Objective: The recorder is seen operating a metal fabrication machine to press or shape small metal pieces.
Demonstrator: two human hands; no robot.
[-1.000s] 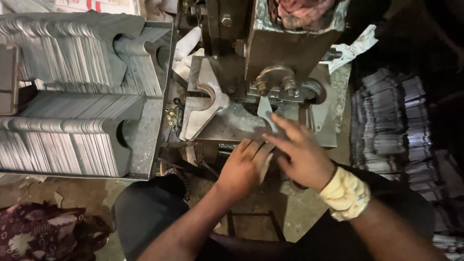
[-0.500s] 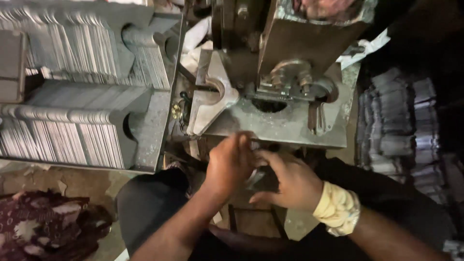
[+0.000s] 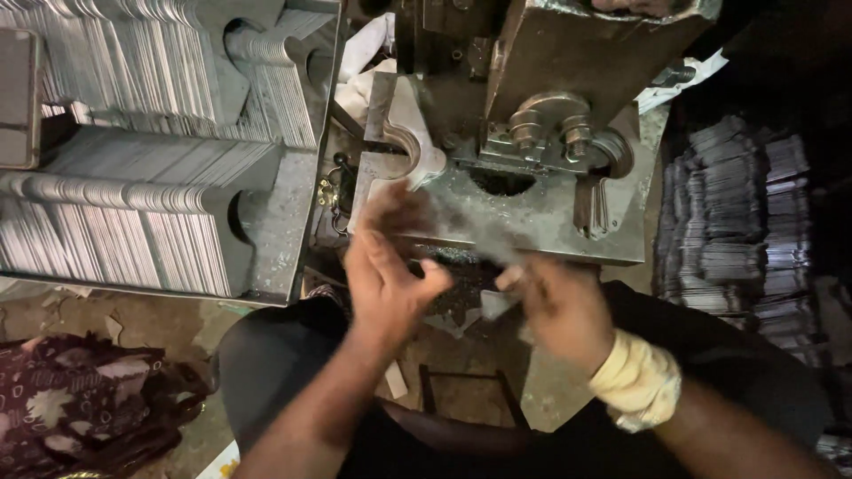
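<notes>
My left hand (image 3: 386,275) is raised in front of the grey steel bed plate (image 3: 541,232) of a press. Its fingers are apart and motion-blurred, with nothing clearly in them. My right hand (image 3: 559,306) hovers just below the plate's front edge, also blurred, with a pale cloth wrap (image 3: 635,381) on the wrist. A faint grey smear runs between the two hands, and I cannot tell whether either hand grips a piece. In the plate is a dark die opening (image 3: 501,182), with a curved metal clamp (image 3: 550,120) behind it.
Rows of thin stamped metal blanks (image 3: 133,235) stand on edge in a tray at the left. More stacked blanks (image 3: 737,222) lie at the right. A shaped metal guide (image 3: 404,146) sits at the plate's left. A dark floral cloth (image 3: 71,399) lies on the floor at lower left.
Both hands have pulled back from the die towards me and separated. The left has since lifted back up towards the plate, and the view has shifted slightly.
</notes>
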